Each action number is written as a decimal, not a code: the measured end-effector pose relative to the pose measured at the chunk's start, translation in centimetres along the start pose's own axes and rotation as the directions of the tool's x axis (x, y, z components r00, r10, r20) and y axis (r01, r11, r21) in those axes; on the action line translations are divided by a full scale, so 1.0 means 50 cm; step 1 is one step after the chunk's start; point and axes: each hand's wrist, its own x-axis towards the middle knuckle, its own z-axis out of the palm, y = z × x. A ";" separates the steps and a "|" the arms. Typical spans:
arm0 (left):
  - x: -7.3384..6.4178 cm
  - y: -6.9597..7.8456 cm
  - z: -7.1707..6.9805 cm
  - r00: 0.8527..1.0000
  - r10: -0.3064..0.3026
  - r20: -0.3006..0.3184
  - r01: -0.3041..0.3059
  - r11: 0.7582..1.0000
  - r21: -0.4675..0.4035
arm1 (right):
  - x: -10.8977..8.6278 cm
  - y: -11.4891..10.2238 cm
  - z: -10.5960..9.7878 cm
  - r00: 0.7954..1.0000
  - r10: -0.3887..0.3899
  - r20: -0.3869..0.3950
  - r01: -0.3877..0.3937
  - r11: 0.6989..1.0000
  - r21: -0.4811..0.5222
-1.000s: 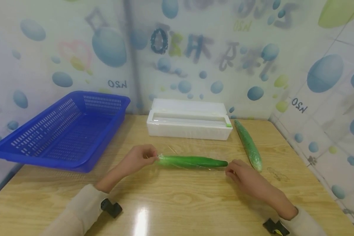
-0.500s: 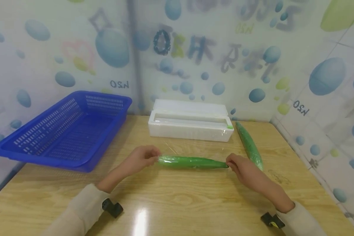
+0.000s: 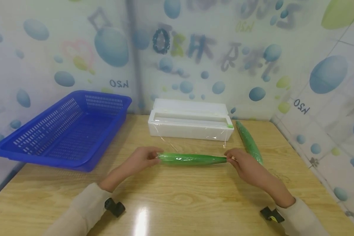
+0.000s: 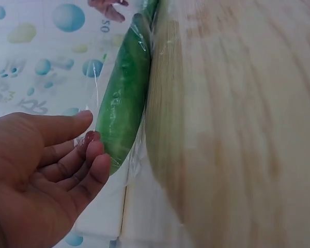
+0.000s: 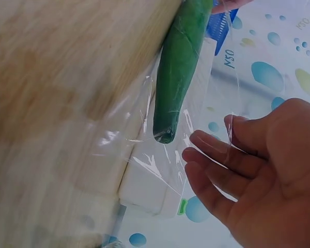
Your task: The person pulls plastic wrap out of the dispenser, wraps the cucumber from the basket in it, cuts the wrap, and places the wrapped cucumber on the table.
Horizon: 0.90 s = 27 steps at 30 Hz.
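Note:
A long green cucumber [image 3: 191,159] lies crosswise before me, covered in shiny clear plastic wrap [image 5: 150,164]. The wrap stretches back to a white cling-film box [image 3: 190,130], whose lid stands up. At the cucumber's pale left end, my left hand [image 3: 144,157] pinches the wrap between thumb and fingertips. My right hand [image 3: 247,168] pinches it by the dark, narrow tip. In the right wrist view, a film edge runs up from the right thumb and fingertips. The left wrist view has the left hand [image 4: 51,170] close beside the cucumber's rounded end [image 4: 116,139].
A blue perforated plastic basket [image 3: 85,137] stands at the left. Another cucumber [image 3: 250,142], apparently wrapped, lies right of the box, just behind my right hand. The wooden table [image 3: 177,200] meets a patterned wall [image 3: 194,65] at the back and right.
Both hands have moved slightly away from me toward the box, and the cucumber with its wrap has shifted the same way. Film edges now show rising between the box and the hands.

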 end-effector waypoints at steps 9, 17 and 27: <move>0.012 0.013 0.009 0.989 0.087 -0.123 -0.069 0.987 0.142 | 0.014 0.004 -0.001 0.998 0.011 0.060 -0.014 0.999 0.037; 0.017 0.020 0.008 0.987 0.039 -0.156 -0.015 0.988 0.156 | 0.021 0.013 0.001 0.999 -0.042 0.030 0.041 0.999 0.026; 0.015 0.004 -0.003 0.988 -0.026 -0.154 0.039 0.995 0.086 | 0.023 0.018 0.004 0.996 0.046 0.075 -0.049 0.998 0.043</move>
